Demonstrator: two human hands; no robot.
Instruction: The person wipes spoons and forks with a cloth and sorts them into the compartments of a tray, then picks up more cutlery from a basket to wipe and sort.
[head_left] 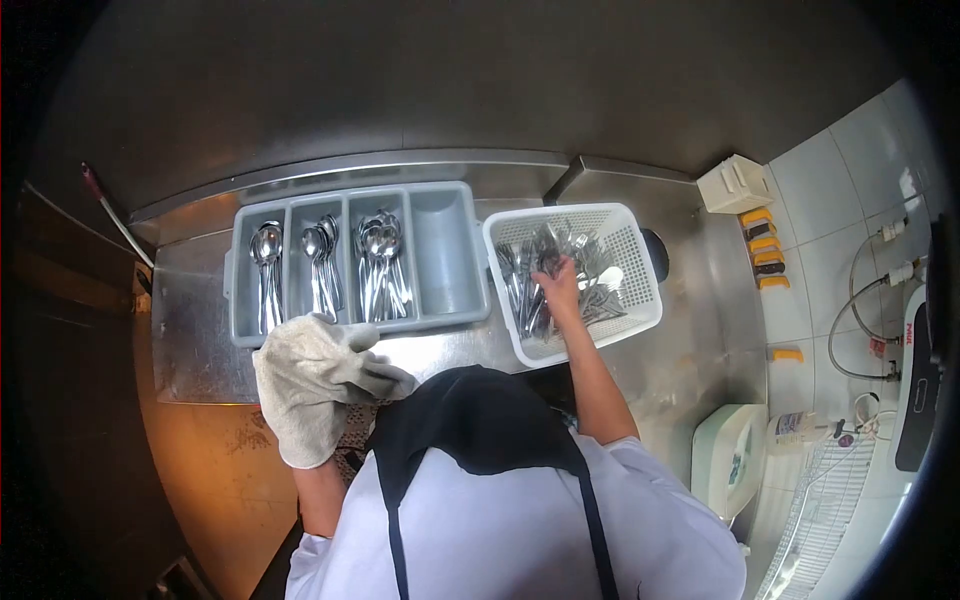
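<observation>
My left hand is wrapped in a pale cloth [305, 385] just in front of a grey cutlery tray [447, 250]; its fingers are hidden under the fabric, which bunches as if gripped. Spoons fill three of the tray's compartments: a left group [268, 270], a second group [322, 265] and a third, larger pile [382, 262]. The rightmost compartment is bare. My right hand [562, 288] reaches into a white perforated basket [632, 265], its fingers closed around some of the forks [545, 245] there. More loose cutlery lies under and around that hand.
Both containers stand on a steel counter [700, 300] with a raised back ledge [400, 160]. Behind the basket's right side is a dark round object [654, 255]. Yellow-handled tools [765, 243] hang on the tiled right wall, below a white box [735, 185]. A pale green-white bin [725, 450] stands at right.
</observation>
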